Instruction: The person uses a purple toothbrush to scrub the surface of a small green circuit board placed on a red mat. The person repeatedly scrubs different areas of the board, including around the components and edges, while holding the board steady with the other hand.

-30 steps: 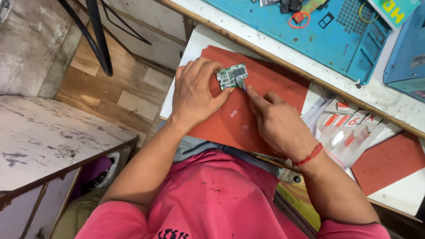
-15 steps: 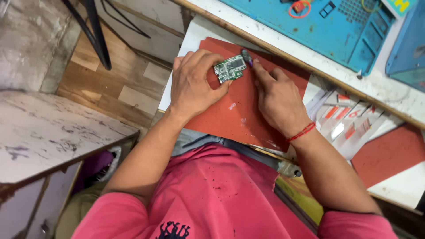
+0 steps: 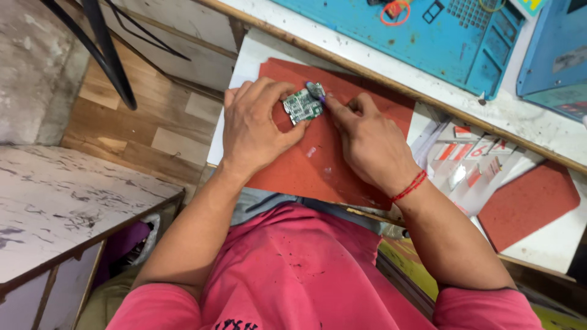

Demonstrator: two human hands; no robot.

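Observation:
A small green circuit board (image 3: 302, 106) lies on a red mat (image 3: 324, 156) on the pull-out shelf in front of me. My left hand (image 3: 255, 131) pinches the board by its left and lower edges between thumb and fingers. My right hand (image 3: 370, 142) presses a small purple-tipped tool (image 3: 319, 92) against the board's upper right corner with its fingertips. A red thread circles my right wrist.
A blue work mat (image 3: 440, 36) with small parts covers the bench behind. A blue box (image 3: 553, 55) stands at the far right. White packets with red marks (image 3: 468, 162) and a second red pad (image 3: 526, 205) lie to the right. A marbled side table (image 3: 61, 208) stands left.
Both hands and the board have stayed together on the red mat while the view shifted. The right fingertips have moved from the board's lower right to its upper right corner.

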